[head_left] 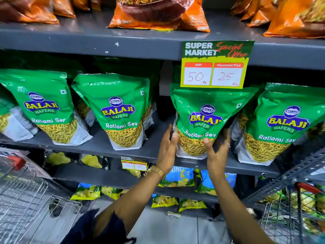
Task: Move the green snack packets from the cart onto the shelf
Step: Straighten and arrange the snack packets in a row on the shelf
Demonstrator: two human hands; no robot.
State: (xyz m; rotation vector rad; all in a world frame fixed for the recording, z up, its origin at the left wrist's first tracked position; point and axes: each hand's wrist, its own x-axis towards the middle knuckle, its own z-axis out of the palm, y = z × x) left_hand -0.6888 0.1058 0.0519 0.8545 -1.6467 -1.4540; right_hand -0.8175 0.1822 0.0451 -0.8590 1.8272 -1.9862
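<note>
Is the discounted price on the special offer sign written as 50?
No, the special offer sign shows 50 under MRP and 25 under Discounted Price.

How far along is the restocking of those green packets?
Several green packets already stand on the shelf. Both the left hand and the right hand are setting another packet in place under the price sign. The cart shows no green packets in its visible part, so little may remain.
</note>
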